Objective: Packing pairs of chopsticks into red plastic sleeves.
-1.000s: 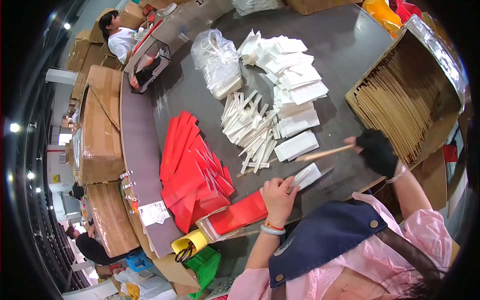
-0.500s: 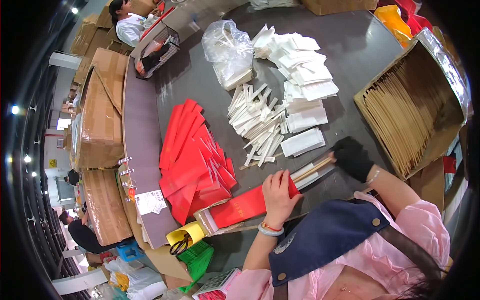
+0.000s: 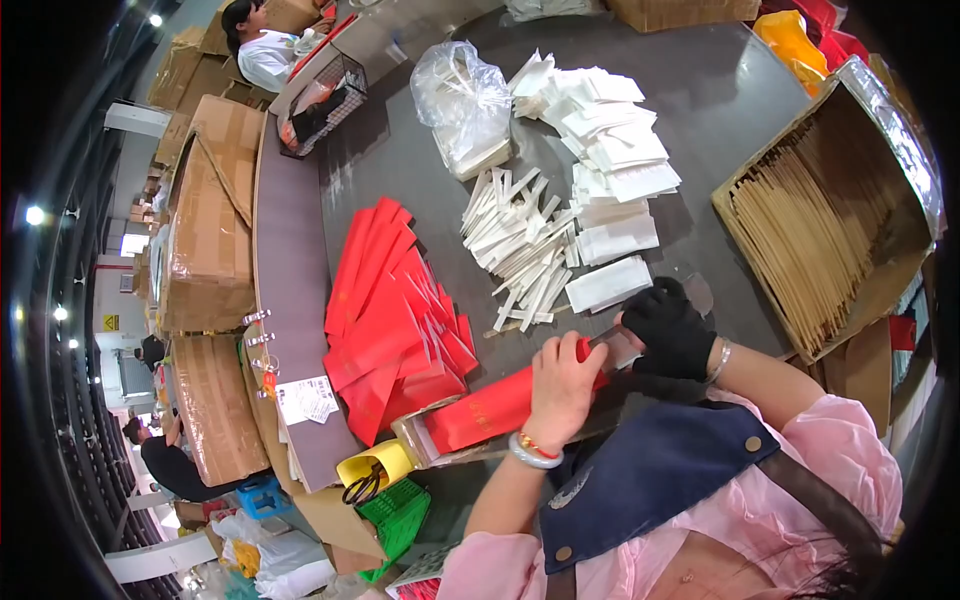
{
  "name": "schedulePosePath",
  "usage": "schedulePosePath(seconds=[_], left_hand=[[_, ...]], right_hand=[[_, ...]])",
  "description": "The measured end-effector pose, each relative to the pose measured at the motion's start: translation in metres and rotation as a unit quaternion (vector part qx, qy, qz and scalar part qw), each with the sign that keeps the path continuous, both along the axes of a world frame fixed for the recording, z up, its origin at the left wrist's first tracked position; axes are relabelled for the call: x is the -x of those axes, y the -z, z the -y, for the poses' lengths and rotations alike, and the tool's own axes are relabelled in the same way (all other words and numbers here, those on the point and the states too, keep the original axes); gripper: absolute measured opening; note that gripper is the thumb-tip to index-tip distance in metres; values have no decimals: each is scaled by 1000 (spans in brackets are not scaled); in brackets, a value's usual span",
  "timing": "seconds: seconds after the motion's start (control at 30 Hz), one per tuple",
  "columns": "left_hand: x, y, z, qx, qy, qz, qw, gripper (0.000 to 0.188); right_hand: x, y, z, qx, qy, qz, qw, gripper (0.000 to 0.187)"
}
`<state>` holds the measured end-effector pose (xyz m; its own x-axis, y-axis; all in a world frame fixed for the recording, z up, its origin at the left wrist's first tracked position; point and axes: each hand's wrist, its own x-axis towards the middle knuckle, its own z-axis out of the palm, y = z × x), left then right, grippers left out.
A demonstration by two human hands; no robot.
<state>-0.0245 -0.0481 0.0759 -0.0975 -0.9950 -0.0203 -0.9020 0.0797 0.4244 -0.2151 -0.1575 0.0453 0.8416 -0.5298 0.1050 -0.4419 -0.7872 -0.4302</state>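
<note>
A long red paper sleeve (image 3: 490, 408) lies slantwise along the table's near edge. My left hand (image 3: 565, 388), bare, is closed around its right end, with thumb and fingers gripping the mouth. My right hand (image 3: 672, 335), in a black fingerless glove, is curled just right of that mouth. A short pale piece (image 3: 622, 348) shows between the hands; the wooden sticks are now out of sight. What the right fingers hold is hidden. Just beyond lie flat white packets (image 3: 610, 285) and a heap of narrow white strips (image 3: 520, 240).
Red sleeves (image 3: 390, 320) are fanned out at the left. An open carton (image 3: 730, 205) of wooden sticks stands at the right. A yellow holder (image 3: 385, 463) with black-handled scissors sits at the near left edge. A clear bag (image 3: 460, 95) lies farther back; a person (image 3: 265, 55) sits beyond.
My right hand has moved left, up to the sleeve's mouth. The wooden sticks that stuck out of the sleeve no longer show. My left hand still grips the sleeve's end.
</note>
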Motion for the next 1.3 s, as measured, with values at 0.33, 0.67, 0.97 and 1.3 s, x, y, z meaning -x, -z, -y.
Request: schedulePosePath(seconds=[0.33, 0.67, 0.97, 1.3], left_hand=[[-77, -16, 16, 135, -242, 35, 960, 45], [-21, 79, -47, 16, -335, -26, 942, 95], [-27, 74, -50, 30, -321, -123, 939, 97], [-75, 74, 14, 130, -239, -30, 962, 31]], right_hand=[[42, -34, 21, 9, 228, 140, 964, 66], [36, -29, 5, -14, 122, -44, 991, 61], [10, 1, -16, -27, 20, -50, 998, 63], [34, -3, 14, 34, 151, 98, 983, 53]])
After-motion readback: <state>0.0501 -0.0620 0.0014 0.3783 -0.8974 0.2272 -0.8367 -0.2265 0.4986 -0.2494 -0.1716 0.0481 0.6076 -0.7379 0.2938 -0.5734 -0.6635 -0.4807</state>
